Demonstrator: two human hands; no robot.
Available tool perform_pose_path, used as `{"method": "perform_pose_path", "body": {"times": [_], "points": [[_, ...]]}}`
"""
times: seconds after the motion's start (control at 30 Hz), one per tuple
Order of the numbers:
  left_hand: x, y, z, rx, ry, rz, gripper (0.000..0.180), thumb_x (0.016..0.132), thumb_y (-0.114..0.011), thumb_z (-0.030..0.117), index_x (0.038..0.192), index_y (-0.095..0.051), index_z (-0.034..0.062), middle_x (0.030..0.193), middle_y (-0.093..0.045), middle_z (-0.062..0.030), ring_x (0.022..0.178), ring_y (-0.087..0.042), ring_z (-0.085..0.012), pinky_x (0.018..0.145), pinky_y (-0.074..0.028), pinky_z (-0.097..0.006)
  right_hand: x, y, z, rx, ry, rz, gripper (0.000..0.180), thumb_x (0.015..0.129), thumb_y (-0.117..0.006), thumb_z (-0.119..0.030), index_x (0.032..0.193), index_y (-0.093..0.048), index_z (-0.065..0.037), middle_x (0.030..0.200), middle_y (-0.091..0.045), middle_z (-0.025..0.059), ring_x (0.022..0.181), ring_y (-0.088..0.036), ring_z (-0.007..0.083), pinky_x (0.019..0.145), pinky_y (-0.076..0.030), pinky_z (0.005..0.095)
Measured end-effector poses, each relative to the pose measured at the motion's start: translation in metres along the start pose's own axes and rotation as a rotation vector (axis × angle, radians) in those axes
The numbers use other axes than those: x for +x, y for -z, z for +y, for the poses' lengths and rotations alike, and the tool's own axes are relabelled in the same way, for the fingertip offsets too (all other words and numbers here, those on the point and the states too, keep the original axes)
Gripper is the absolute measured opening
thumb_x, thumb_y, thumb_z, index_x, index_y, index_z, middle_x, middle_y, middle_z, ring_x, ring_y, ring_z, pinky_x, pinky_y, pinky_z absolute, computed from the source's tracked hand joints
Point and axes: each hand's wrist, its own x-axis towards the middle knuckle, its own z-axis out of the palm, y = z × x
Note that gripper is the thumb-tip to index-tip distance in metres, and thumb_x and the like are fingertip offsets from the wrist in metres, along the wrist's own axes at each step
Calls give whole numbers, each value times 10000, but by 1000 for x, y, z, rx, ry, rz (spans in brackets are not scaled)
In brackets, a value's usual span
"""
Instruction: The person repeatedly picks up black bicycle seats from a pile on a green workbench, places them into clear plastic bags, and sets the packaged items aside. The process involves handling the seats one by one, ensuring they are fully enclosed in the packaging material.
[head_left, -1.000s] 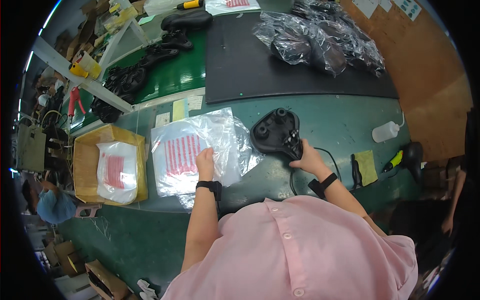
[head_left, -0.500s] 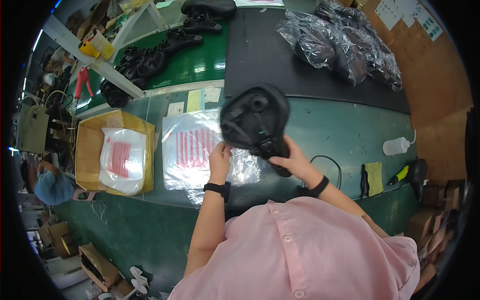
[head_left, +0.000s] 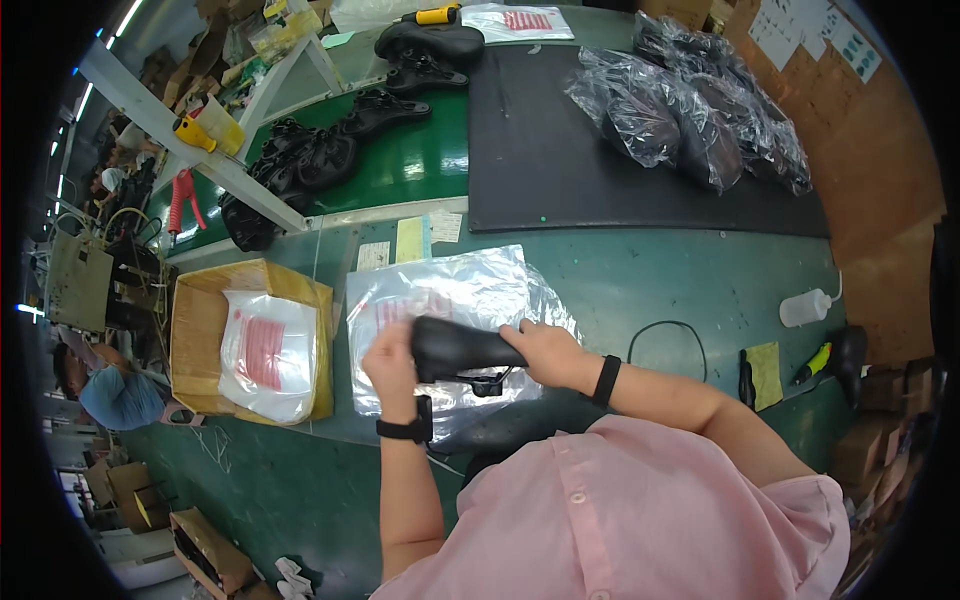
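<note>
A black bicycle saddle (head_left: 462,346) is held above the clear plastic bags on the bench, smooth cover up, its metal-railed underside toward me. My right hand (head_left: 553,354) grips the saddle's narrow nose. At the wide end is my left hand (head_left: 392,362), its fingers smeared by motion; whether it grips the saddle I cannot tell. Beneath lies a stack of clear plastic bags (head_left: 480,277) with red print, partly hidden by the saddle and my hands.
A yellow box (head_left: 322,350) of printed plastic bags (head_left: 262,355) stands left. Bagged saddles (head_left: 690,120) lie on a black mat (head_left: 540,180) at the far right; bare saddles (head_left: 325,160) lie far left. A white bottle (head_left: 803,308) and yellow cloth (head_left: 765,375) are at right.
The saddle has turned from underside showing to cover up and come lower, closer to me. My left hand has moved left to its wide end; my right hand stays at the nose.
</note>
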Motion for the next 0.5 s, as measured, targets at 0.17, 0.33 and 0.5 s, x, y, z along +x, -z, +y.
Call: {"method": "perform_pose_path", "body": {"times": [0.17, 0.33, 0.5], "points": [[-39, -7, 45, 399, -188, -403, 241, 902, -605, 135, 1127, -674, 80, 838, -704, -115, 695, -665, -225, 637, -508, -289, -2, 3, 17, 948, -321, -5, 503, 717, -730, -111, 1164, -540, 21, 955, -643, 152, 851, -636, 250, 757, -507, 354], [-106, -70, 82, 287, -640, -911, 388, 878, -585, 185, 1254, -582, 90, 728, -631, -85, 627, -626, -232, 552, -490, -330, -8, -2, 9, 1357, -485, 142, 775, 809, -729, -147, 1394, -289, 108, 1304, -482, 199, 1050, -577, 218, 869, -487, 323], [-75, -108, 110, -36, -867, -1028, 477, 826, -649, 162, 1290, -563, 89, 796, -621, -27, 712, -613, -168, 570, -478, -293, -2, 36, 52, 1237, -547, 323, 575, 801, -690, -156, 1262, -444, 84, 1081, -590, 128, 932, -606, 196, 837, -480, 308]]}}
